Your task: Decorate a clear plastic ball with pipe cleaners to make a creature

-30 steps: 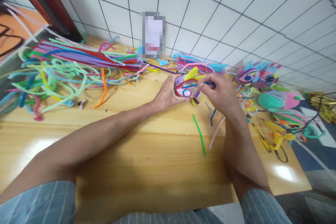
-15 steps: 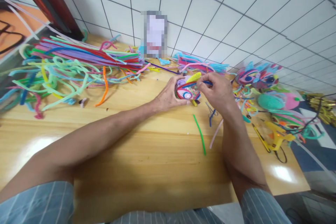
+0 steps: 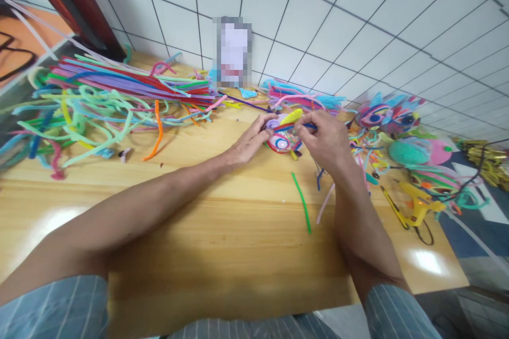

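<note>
A small pipe-cleaner figure, red and pink with a white eye and a yellow tip, lies on the wooden table between my hands. My left hand rests against its left side, fingers stretched toward it and touching the top. My right hand is closed in a pinch on a blue pipe cleaner that runs across the figure's top.
A big heap of coloured pipe cleaners covers the back left. Finished figures and a yellow glue gun sit at the right. A green pipe cleaner and a pink one lie loose near my right wrist.
My left hand has loosened from cupping the figure and its fingers now stretch flatter along it. The figure sits lower on the table. My right hand has shifted slightly left.
</note>
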A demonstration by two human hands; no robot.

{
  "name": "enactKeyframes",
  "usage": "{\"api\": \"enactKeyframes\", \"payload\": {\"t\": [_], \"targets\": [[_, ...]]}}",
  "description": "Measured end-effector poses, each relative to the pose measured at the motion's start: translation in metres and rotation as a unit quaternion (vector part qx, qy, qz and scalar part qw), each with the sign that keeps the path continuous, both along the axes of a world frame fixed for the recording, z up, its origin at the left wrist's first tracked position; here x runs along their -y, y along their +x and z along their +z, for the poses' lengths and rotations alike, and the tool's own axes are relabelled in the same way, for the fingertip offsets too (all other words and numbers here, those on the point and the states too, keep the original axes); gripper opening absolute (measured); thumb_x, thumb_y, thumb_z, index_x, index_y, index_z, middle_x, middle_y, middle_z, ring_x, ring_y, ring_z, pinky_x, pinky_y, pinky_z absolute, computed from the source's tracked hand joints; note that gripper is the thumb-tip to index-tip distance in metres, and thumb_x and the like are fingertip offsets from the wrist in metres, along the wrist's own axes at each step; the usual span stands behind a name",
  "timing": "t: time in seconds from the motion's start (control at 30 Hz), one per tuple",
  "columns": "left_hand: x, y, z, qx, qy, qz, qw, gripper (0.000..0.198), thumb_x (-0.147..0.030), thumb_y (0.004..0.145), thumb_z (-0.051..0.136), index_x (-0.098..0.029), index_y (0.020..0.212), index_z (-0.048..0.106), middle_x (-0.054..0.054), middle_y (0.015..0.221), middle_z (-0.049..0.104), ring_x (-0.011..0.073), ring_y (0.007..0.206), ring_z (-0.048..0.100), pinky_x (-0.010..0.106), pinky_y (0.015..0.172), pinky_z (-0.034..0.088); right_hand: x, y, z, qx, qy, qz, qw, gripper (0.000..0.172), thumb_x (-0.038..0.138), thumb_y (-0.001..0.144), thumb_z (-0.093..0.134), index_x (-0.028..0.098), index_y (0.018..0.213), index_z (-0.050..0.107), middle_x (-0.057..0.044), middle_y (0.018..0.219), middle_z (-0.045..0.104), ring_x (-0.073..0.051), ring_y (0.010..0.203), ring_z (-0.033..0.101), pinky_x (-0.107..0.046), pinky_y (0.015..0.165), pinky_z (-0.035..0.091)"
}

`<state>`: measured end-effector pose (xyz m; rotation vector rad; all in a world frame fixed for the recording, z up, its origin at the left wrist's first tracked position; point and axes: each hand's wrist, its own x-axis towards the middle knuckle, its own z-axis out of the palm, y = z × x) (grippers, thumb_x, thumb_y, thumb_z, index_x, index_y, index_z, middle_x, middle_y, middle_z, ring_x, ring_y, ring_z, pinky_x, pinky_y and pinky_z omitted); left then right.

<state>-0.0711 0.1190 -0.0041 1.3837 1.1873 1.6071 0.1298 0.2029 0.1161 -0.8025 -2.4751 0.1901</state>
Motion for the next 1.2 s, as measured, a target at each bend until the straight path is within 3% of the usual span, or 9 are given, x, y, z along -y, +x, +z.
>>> {"api": "enactKeyframes", "payload": {"t": [0.5, 0.73, 1.0, 1.1, 1.2], "targets": [[0.004, 0.003, 0.003, -0.018, 0.013, 0.012, 1.0, 0.041, -0.043, 0.109, 0.062, -0.028, 0.147, 0.062, 0.011, 0.155, 0.073, 0.0295, 0.15, 0.067, 0.047, 0.132, 0.054, -0.002, -0.003, -0.007, -0.031, 0.003, -0.016, 0.999, 0.012, 0.024, 0.095, 0.069, 0.027, 0.088, 0.078, -0.006, 0.091, 0.083, -0.028, 0.09, 0.076, -0.04, 0.082, 0.055], [0.005, 0.003, 0.002, -0.008, 0.018, 0.002, 1.0, 0.05, -0.059, 0.109, 0.061, -0.029, 0.148, 0.061, 0.011, 0.156, 0.07, 0.0271, 0.152, 0.065, 0.04, 0.135, 0.05, -0.001, -0.006, -0.012, -0.042, 0.012, -0.023, 0.999, 0.013, 0.019, 0.091, 0.07, 0.028, 0.085, 0.078, -0.006, 0.09, 0.083, -0.028, 0.089, 0.077, -0.041, 0.083, 0.055], [0.003, -0.002, -0.004, -0.03, 0.025, -0.009, 0.999, 0.051, -0.056, 0.112, 0.056, -0.027, 0.153, 0.058, 0.011, 0.163, 0.066, 0.0304, 0.156, 0.061, 0.047, 0.138, 0.046, 0.0, -0.008, -0.014, -0.032, 0.008, -0.023, 0.999, 0.014, 0.019, 0.094, 0.069, 0.026, 0.088, 0.08, -0.006, 0.092, 0.084, -0.027, 0.091, 0.076, -0.039, 0.086, 0.056], [0.002, -0.005, -0.006, -0.026, 0.02, -0.001, 0.999, 0.048, -0.055, 0.111, 0.058, -0.029, 0.151, 0.06, 0.009, 0.16, 0.068, 0.0314, 0.154, 0.061, 0.049, 0.138, 0.046, 0.003, -0.008, -0.009, -0.053, -0.005, -0.005, 0.999, 0.014, 0.022, 0.098, 0.07, 0.026, 0.088, 0.08, -0.005, 0.093, 0.084, -0.025, 0.091, 0.076, -0.039, 0.089, 0.057], [0.003, -0.005, -0.007, -0.007, 0.012, -0.006, 1.0, 0.048, -0.061, 0.109, 0.062, -0.032, 0.147, 0.062, 0.007, 0.155, 0.069, 0.0318, 0.152, 0.062, 0.05, 0.137, 0.048, 0.003, 0.005, 0.008, -0.093, -0.033, 0.019, 0.995, 0.014, 0.03, 0.101, 0.074, 0.026, 0.089, 0.08, -0.002, 0.09, 0.082, -0.023, 0.086, 0.073, -0.038, 0.086, 0.058]]}}
